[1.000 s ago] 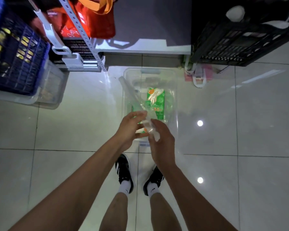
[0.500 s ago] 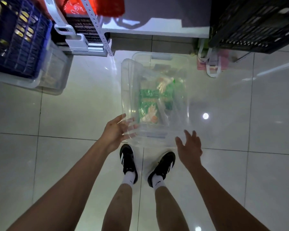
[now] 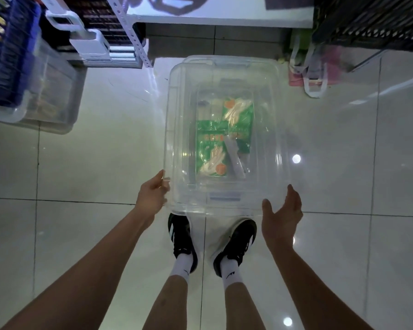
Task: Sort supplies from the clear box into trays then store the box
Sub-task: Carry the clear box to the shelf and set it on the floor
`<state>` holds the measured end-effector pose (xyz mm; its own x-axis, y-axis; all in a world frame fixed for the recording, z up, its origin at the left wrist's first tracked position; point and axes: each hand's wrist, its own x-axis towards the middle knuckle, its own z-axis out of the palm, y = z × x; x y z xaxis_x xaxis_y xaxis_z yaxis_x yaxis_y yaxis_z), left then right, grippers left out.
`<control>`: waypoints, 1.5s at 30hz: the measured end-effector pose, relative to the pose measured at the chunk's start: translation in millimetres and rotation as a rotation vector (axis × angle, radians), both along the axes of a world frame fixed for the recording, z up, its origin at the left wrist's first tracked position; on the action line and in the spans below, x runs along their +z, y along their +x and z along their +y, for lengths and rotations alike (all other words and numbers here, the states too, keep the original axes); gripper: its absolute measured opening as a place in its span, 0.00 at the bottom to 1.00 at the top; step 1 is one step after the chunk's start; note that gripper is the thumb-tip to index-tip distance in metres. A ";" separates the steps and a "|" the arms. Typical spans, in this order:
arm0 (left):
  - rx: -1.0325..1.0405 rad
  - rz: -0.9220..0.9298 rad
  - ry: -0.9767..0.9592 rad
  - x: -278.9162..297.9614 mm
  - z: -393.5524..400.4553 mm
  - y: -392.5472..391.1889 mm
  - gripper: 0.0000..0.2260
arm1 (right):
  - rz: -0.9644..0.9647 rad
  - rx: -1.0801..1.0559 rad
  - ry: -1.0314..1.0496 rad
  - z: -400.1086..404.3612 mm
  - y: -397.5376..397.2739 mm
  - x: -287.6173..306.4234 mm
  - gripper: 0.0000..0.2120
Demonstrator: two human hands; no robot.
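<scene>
A clear box (image 3: 227,60) stands on the tiled floor just ahead of my feet. Inside lie green glove packets (image 3: 212,148) and a grey flat item (image 3: 235,158). A clear lid (image 3: 224,206) lies roughly level over the box. My left hand (image 3: 153,195) grips the lid's near left corner, fingers curled on its edge. My right hand (image 3: 281,213) is open with the palm turned inward beside the lid's near right corner; whether it touches the lid I cannot tell.
A blue crate (image 3: 7,55) sits on a clear bin (image 3: 48,101) at the left. A shelf upright (image 3: 131,36) and white containers (image 3: 91,46) stand behind it. A black crate (image 3: 367,20) and a pink bag (image 3: 312,75) are at the right. My shoes (image 3: 181,239) touch the box's near side.
The lid went from on edge between both hands to tilted, then level over the box. My right hand let go and moved out to the right corner.
</scene>
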<state>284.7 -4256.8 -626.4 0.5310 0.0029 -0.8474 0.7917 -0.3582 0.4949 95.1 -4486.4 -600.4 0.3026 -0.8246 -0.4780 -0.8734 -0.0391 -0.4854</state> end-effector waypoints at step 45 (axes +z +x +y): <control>-0.185 -0.165 0.068 -120.5 -37.2 20.3 0.29 | -0.082 -0.090 0.101 -57.1 29.4 -115.2 0.36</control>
